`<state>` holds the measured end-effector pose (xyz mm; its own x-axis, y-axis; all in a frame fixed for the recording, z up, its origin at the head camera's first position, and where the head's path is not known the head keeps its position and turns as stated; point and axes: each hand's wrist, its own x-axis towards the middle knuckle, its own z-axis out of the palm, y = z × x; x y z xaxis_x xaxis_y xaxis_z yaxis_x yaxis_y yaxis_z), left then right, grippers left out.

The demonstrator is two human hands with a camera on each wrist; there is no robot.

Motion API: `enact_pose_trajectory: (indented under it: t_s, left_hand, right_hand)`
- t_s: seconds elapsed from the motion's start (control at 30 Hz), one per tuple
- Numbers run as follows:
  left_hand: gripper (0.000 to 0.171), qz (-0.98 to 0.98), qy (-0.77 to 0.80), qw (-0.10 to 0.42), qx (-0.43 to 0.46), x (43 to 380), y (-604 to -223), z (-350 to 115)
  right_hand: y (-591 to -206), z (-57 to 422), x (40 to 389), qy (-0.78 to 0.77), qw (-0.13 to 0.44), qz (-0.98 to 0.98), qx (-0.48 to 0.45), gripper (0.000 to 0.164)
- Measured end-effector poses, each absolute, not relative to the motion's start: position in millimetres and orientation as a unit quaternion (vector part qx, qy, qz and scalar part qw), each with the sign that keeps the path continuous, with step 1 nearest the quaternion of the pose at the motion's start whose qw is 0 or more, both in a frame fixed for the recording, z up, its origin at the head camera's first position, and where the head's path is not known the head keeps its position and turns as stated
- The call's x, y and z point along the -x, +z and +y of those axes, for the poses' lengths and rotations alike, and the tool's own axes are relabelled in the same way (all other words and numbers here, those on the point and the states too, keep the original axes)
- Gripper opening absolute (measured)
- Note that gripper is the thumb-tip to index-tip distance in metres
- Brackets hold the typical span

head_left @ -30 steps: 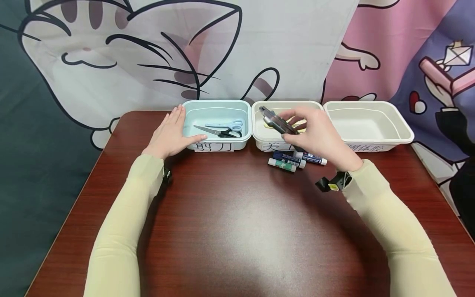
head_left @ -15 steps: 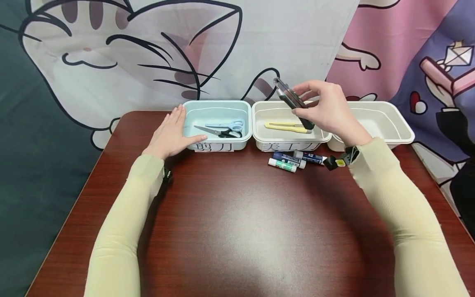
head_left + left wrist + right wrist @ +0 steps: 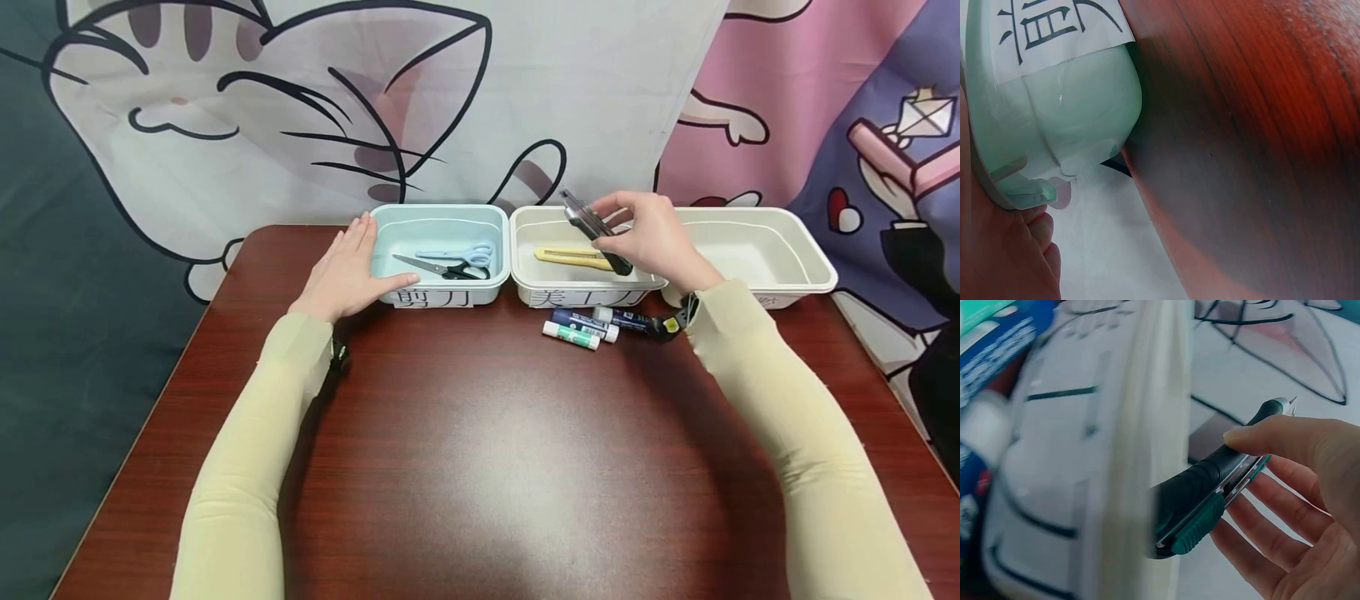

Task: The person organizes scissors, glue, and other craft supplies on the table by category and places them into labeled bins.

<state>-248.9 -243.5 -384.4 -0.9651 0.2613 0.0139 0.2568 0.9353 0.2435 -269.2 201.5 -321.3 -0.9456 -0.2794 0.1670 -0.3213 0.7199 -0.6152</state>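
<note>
My right hand (image 3: 651,240) pinches a black box cutter (image 3: 588,227) between thumb and fingers, tilted over the middle cream bin (image 3: 527,283). In the right wrist view the cutter (image 3: 1210,478) shows its dark grip and green slider, its lower end partly hidden by the bin's edge. Inside that bin lies a yellow box cutter (image 3: 572,257). My left hand (image 3: 343,273) rests with straight fingers on the left side of the light blue bin (image 3: 390,225). This bin holds light blue scissors (image 3: 459,252) and black-handled scissors (image 3: 442,267).
A right-hand cream bin (image 3: 750,250) stands beside the middle one, partly behind my right wrist. In front lie a green-and-white glue stick (image 3: 571,335) and two dark blue glue sticks (image 3: 583,323). A printed cloth (image 3: 600,83) hangs behind the brown table (image 3: 480,467).
My right hand rose and went right with the black box cutter, then came down a little over the middle bin. The left hand stayed in place.
</note>
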Motion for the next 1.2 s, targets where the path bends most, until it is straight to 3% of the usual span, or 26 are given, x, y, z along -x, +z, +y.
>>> enact_pose_trajectory:
  t_s: [0.47,0.73,1.2]
  left_hand:
    - [0.124,0.984,0.119,0.016,-0.13,248.0,-383.5,-242.6]
    - [0.124,0.984,0.119,0.014,-0.131,247.7,-382.3,-242.6]
    - [0.123,0.984,0.12,0.017,-0.131,247.6,-381.1,-242.1]
  right_hand:
    - [-362.2,207.3,289.3,0.294,-0.022,-0.932,-0.209,0.04]
    - [-367.0,201.3,295.6,0.266,-0.026,-0.935,-0.232,0.043]
    - [-358.1,204.2,291.2,0.283,-0.033,-0.941,-0.184,0.047]
